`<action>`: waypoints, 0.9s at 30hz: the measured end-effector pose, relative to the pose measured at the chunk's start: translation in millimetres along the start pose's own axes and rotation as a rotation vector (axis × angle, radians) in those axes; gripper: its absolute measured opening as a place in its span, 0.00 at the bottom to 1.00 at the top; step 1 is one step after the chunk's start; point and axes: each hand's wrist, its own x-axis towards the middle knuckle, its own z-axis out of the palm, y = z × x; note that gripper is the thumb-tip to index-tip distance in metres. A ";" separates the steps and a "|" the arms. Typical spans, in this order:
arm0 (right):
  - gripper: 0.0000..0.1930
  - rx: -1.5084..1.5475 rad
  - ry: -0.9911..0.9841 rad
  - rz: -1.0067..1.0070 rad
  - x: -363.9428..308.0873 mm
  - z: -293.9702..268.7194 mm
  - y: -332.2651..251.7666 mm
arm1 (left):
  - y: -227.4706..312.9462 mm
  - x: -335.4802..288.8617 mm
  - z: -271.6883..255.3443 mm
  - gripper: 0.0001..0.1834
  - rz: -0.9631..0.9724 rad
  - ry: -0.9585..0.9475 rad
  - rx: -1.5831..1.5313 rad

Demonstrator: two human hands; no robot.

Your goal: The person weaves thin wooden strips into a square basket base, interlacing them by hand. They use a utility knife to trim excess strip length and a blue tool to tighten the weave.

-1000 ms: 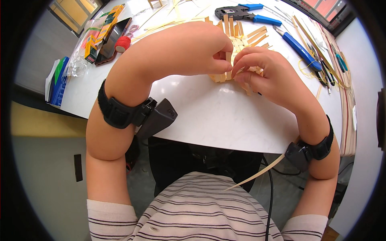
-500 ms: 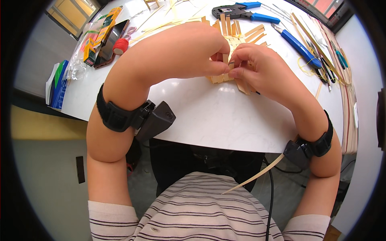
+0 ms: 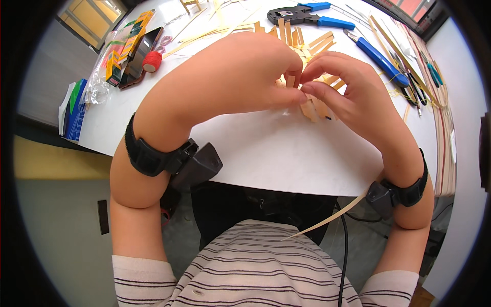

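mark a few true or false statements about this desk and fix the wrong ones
1. The left hand and right hand are both at the woven strip piece. True.
2. The thread spool is blue. False: the thread spool is red.
3. A phone lies beside the thread spool. True.
4. The striped cloth is on the table's left side. False: the striped cloth is along the right side.
5. The crimping tool has blue handles. True.

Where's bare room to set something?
Bare white tabletop lies between the woven tan strips, its near edge, left forearm and right forearm. Crowded: far left, red round spool; beyond the strips, blue-handled black pliers; right, blue plastic cutter.
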 end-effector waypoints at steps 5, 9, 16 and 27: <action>0.07 -0.024 0.085 -0.011 0.4 -0.3 -5.4 | -2.5 -0.7 10.8 0.10 -0.060 0.049 0.020; 0.08 -0.053 0.193 -0.062 -1.6 -5.4 -8.0 | 0.4 3.0 6.8 0.11 -0.102 -0.035 0.036; 0.12 -0.170 0.384 -0.085 2.1 -22.3 11.8 | -29.2 3.7 -25.3 0.18 -0.133 0.207 -0.196; 0.39 0.530 0.178 0.426 7.9 -12.0 40.3 | -102.6 19.4 6.5 0.32 -0.364 0.247 -0.425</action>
